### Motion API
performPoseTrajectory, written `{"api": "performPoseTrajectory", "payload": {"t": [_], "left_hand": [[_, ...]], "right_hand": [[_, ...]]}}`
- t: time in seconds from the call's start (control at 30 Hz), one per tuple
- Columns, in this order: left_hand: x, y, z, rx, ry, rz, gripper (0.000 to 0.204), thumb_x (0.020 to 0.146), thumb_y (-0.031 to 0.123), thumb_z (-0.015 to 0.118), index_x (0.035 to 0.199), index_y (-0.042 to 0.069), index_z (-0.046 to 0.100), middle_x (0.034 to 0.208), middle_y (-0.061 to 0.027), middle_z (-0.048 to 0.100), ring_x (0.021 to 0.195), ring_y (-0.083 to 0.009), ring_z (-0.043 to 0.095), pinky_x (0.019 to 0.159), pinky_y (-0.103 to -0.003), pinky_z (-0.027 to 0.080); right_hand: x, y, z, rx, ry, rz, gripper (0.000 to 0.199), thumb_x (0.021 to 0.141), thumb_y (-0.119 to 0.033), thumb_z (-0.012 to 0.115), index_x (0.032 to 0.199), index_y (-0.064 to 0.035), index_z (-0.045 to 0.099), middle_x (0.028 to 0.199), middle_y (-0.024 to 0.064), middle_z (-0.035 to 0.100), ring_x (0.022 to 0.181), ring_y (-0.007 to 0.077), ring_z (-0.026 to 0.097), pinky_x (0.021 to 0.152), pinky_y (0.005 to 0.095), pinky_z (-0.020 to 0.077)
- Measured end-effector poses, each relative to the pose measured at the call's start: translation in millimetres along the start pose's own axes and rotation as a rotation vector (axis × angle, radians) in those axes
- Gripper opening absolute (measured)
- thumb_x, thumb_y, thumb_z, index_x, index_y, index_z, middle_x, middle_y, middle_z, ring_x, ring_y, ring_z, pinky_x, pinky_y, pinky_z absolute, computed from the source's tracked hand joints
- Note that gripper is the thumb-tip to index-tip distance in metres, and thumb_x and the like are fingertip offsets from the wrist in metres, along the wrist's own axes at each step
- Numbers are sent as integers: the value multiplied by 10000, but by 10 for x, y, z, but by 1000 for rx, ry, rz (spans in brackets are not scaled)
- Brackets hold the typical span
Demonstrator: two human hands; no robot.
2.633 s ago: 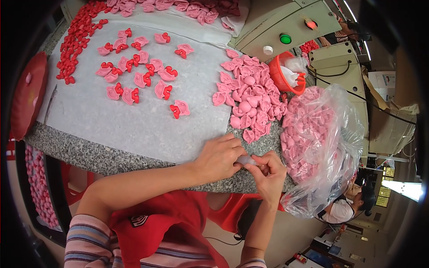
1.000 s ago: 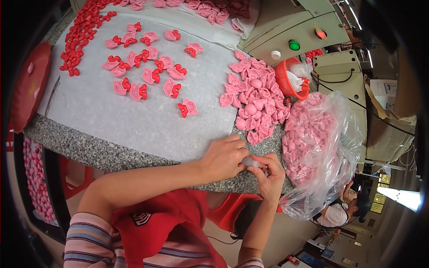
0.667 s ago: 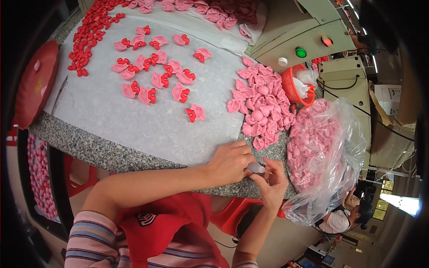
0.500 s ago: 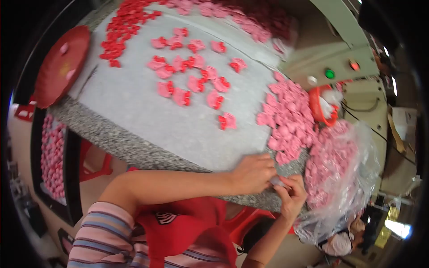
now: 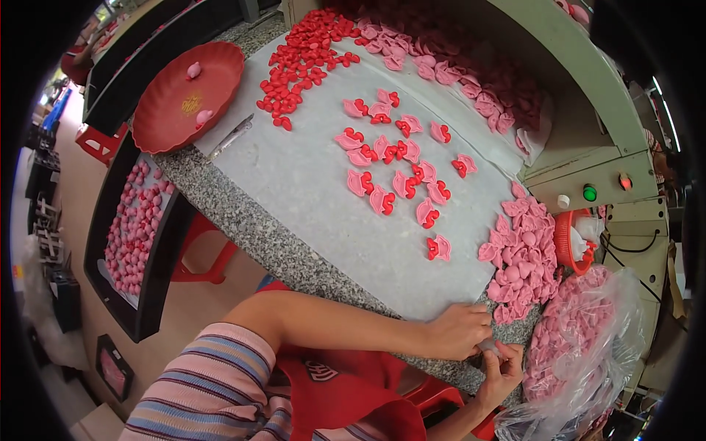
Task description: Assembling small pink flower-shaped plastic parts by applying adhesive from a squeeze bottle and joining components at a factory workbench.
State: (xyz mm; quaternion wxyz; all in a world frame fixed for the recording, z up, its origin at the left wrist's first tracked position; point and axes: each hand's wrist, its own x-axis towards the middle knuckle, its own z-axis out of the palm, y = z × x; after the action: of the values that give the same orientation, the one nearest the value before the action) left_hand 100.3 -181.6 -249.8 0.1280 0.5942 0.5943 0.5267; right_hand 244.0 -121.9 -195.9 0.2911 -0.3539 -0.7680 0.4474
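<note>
My left hand (image 5: 460, 331) and my right hand (image 5: 504, 367) meet at the near edge of the granite table (image 5: 243, 220), fingers pinched together on a small pale piece (image 5: 489, 345). Just beyond them lies a heap of pink heart-like pieces (image 5: 522, 257). Several pink pieces with red parts on them (image 5: 401, 169) are spread over the white sheet (image 5: 309, 184). A pile of small red parts (image 5: 301, 62) lies at the far left of the sheet.
A clear bag of pink pieces (image 5: 581, 338) hangs at the right. A red dish (image 5: 184, 95) with two pink pieces sits at the left edge. A black tray of pink pieces (image 5: 132, 228) stands below the table. A control box with a green button (image 5: 588, 192) is at the right.
The view has swung to the left, showing the red dish and the black tray. Both hands stay joined at the table edge on the small piece.
</note>
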Motion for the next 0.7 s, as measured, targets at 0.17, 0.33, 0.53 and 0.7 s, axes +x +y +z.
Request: {"api": "performPoseTrajectory", "payload": {"t": [0.17,0.33,0.53,0.7], "left_hand": [[-7,10,-9,14,-3,-5,183,586,176,690,722,73,626,747,-34,520,793,-200,513,669,-325,456],[13,33,-28,1,-4,20,190,585,169,690,737,75,626,759,-37,529,805,-209,517,676,-325,456],[36,25,-109,-33,-2,32,239,591,121,714,797,69,607,776,-56,540,794,-246,532,688,-345,461],[78,83,-106,-5,-59,-9,264,599,116,725,832,82,605,802,-51,554,790,-241,538,677,-342,460]], "right_hand": [[-38,61,120,-51,49,-118,200,748,-29,674,913,20,571,833,-13,414,665,61,376,584,183,301],[-114,34,243,62,267,-20,166,734,2,673,874,8,584,812,1,418,633,59,381,544,187,303],[-179,-94,108,-67,283,102,427,634,-5,741,1035,-13,594,814,13,473,655,87,427,565,208,380],[-280,234,-48,-520,327,-84,193,673,16,692,860,-21,661,806,77,519,728,181,545,609,267,446]]}}
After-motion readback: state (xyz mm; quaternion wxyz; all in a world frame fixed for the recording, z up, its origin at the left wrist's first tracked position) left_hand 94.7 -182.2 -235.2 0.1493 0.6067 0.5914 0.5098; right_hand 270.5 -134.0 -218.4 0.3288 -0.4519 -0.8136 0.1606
